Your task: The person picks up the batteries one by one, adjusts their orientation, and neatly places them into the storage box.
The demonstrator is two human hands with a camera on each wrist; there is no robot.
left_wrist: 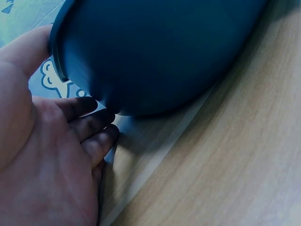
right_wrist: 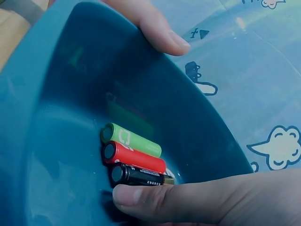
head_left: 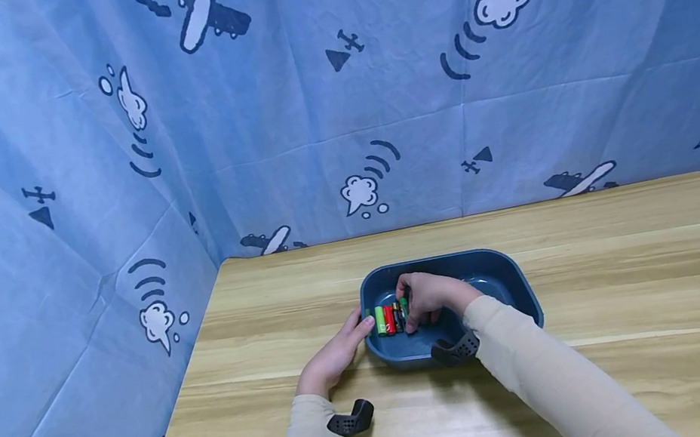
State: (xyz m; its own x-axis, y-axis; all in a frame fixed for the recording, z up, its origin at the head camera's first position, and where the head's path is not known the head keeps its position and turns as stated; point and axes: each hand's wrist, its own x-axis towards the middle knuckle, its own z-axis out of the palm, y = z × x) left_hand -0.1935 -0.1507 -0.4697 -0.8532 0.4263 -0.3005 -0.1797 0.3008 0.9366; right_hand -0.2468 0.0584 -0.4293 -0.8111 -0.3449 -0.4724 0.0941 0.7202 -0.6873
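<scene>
Near the centre of the head view, we see one dark blue, rounded-rectangular plastic tub [head_left: 405, 351] standing on one pale wood-grained bench [head_left: 639, 264]. Toward its left end we count four cylindrical batteries: one light-green battery [right_wrist: 134, 141], one red battery [right_wrist: 136, 158], one black battery with a gold-coloured end [right_wrist: 140, 176] and, rightmost, one dark-green battery [head_left: 404, 304], which the right hand [head_left: 427, 294] pinches between thumb and finger. Left of centre, we see the left hand [head_left: 339, 346] holding the tub's edge, thumb over the rim, fingers against the outer wall. Two beige sleeves [head_left: 546, 371] enter from the bottom; one blue printed curtain [head_left: 304, 103] fills the top.
</scene>
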